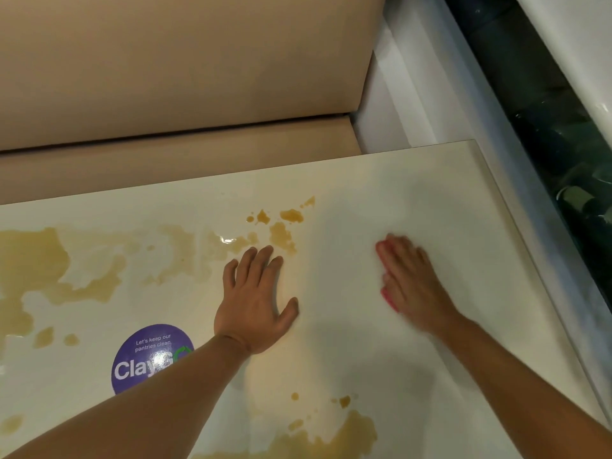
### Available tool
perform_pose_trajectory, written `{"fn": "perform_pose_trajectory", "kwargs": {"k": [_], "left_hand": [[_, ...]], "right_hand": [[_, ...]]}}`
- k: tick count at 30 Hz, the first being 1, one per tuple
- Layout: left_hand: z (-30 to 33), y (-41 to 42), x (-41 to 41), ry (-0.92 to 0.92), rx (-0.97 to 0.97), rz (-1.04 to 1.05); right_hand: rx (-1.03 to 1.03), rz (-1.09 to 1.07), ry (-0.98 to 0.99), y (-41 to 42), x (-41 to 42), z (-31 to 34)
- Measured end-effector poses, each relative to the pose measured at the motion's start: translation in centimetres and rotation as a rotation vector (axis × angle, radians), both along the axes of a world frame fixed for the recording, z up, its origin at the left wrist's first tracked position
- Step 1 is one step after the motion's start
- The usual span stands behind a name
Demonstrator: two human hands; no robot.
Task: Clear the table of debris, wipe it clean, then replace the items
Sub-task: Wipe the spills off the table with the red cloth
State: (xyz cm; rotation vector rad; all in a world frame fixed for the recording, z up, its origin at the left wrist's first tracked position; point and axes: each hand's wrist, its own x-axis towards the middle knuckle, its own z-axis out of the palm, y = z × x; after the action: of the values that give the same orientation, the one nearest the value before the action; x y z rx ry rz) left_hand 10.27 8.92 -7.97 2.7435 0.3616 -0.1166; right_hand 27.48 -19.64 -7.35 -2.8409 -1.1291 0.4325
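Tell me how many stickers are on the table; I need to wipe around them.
1: a round purple sticker on the near left part of the table, partly hidden under the left forearm. Others could lie outside the frame.

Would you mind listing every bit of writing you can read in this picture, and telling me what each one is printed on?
"Let's keep our pantries clean." in small white letters on the round purple sticker stuck to the table.
"Clay" in large white letters on the same sticker; the rest of that word is hidden by the left forearm and a glare spot, so it cannot be read.
No other writing shows.
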Motion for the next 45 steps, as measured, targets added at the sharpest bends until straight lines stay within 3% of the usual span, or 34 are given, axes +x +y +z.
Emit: {"fn": "perform_pose_trajectory", "kwargs": {"k": [6, 11, 16, 21, 25, 28, 33, 39, 45], "left_hand": [[0.0, -0.1, 0.0, -0.013, -0.006, 0.007], [0.1, -0.1, 0.0, -0.018, -0.004, 0.011], [-0.1, 0.0, 0.0, -0.019, -0.005, 0.008], [-0.1, 0.0, 0.0, -0.015, -0.010, 0.013], [-0.1, -0.1, 0.0, -0.011, -0.007, 0.013], [0.0, -0.1, 0.0, -0.009, -0.006, 0.009], [0.0, -0.1, 0.0, -0.012, -0.012, 0.013], [-0.1, 0.0, 0.0, -0.028, -0.015, 0.008], [-0.2, 0.0, 0.0, -0.026, -0.011, 0.009]], "right_hand": [[0.049, -0.208, -0.042, 9.5, 7.6, 0.2], [0.161, -0.015, 0.010, 17.3, 4.1, -0.4], [0.102, 0.129, 0.048, 10.9, -1.4, -0.6], [0.066, -0.018, 0.040, 3.3, -0.4, 0.2], [-0.010, -0.109, -0.022, 6.7, 4.9, -0.2], [0.093, -0.183, -0.020, 12.8, 6.6, -0.2], [0.158, -0.012, 0.035, 17.9, 2.1, -0.5], [0.110, 0.151, 0.071, 8.1, -5.1, -0.3], [0.036, -0.057, 0.038, 2.6, 0.9, -0.1]]}}
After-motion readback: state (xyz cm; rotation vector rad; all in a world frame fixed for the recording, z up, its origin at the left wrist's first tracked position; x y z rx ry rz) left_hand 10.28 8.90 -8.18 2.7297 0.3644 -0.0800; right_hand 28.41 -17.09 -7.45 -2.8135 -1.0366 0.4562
